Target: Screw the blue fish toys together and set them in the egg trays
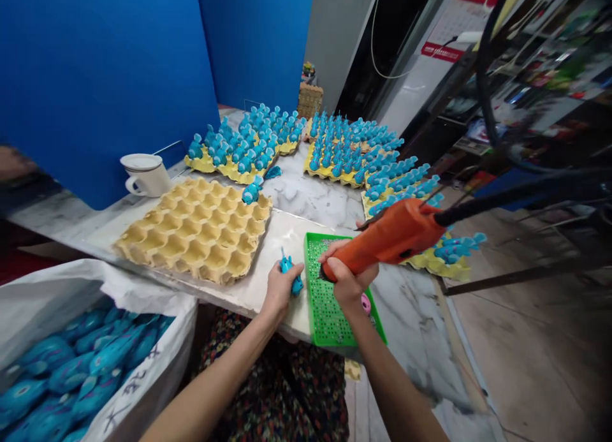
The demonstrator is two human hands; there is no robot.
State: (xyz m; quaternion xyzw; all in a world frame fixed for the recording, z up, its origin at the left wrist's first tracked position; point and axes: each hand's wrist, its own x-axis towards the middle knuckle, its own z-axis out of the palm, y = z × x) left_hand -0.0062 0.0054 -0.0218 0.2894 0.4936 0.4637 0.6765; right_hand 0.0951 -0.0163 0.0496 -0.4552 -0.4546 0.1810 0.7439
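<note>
My left hand is closed around a small blue plastic figure, low over the pale board on the table. In my right hand is an orange electric screwdriver, its cable running off to the right. The screwdriver's front end is over a green perforated tray, which stands just right of the figure. Small bits lie in the tray, too small to name, along with a pink ring-shaped piece. Another blue figure sits in the far right corner of a yellow egg tray.
More egg trays with rows of blue figures stand at the back and right of the marble table. A white lidded mug is at the left. A white sack full of blue pieces stands front left. Black cables hang at right.
</note>
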